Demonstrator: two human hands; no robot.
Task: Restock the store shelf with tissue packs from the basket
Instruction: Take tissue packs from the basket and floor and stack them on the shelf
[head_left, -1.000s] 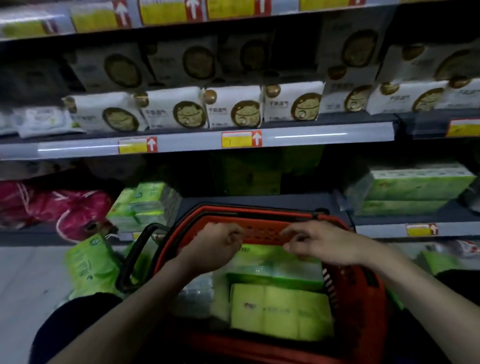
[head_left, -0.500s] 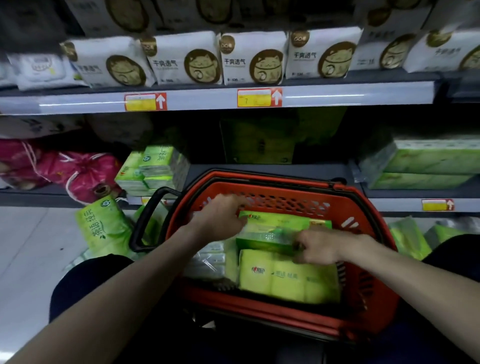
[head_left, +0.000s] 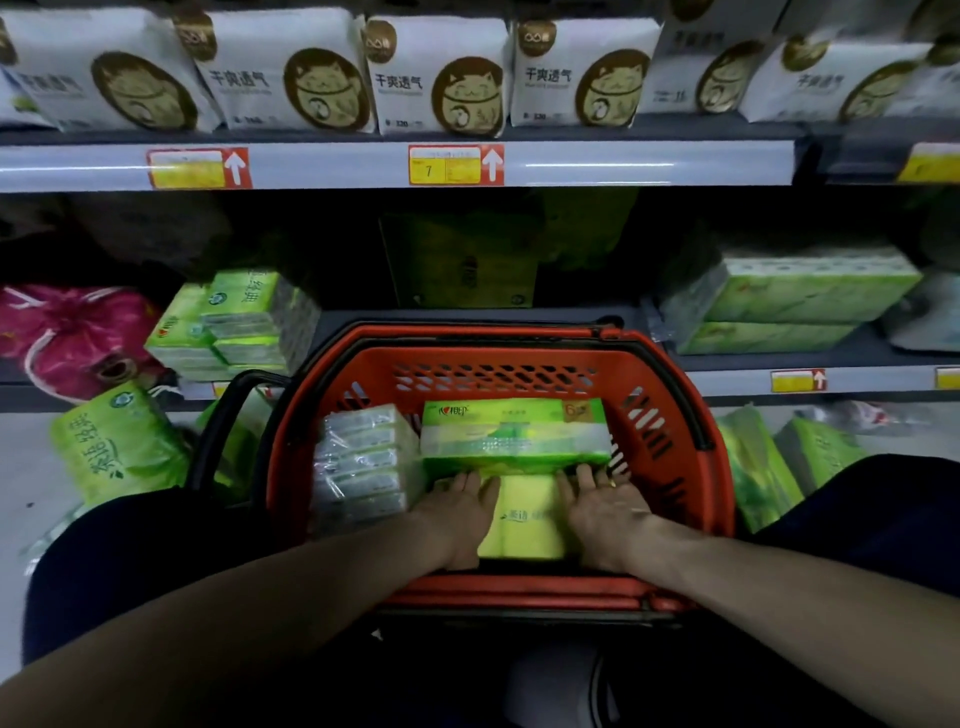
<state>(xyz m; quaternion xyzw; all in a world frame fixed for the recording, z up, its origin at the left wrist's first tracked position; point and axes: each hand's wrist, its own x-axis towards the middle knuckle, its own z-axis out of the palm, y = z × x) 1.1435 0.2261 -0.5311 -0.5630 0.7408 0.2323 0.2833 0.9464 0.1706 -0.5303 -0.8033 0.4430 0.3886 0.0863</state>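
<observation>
My left hand (head_left: 462, 512) and right hand (head_left: 605, 506) have dropped to lower centre, fingers flat and unclosed under the probably light, soft tissue pack (head_left: 514, 436); lift by its underside.

- The red basket (head_left: 670, 415) round my fingers (head_left: 586, 477): hard moulded plastic, slight sheen.
- The green tissue pack (head_left: 514, 434) at my fingertips: glossy film wrap.
- The yellow pack (head_left: 524, 514) beneath them: smooth, duller film.
- The side packs (head_left: 363, 462) left of them: clear, shiny film.

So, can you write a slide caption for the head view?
Left hand and right hand reach a green tissue pack in the red basket.
</observation>
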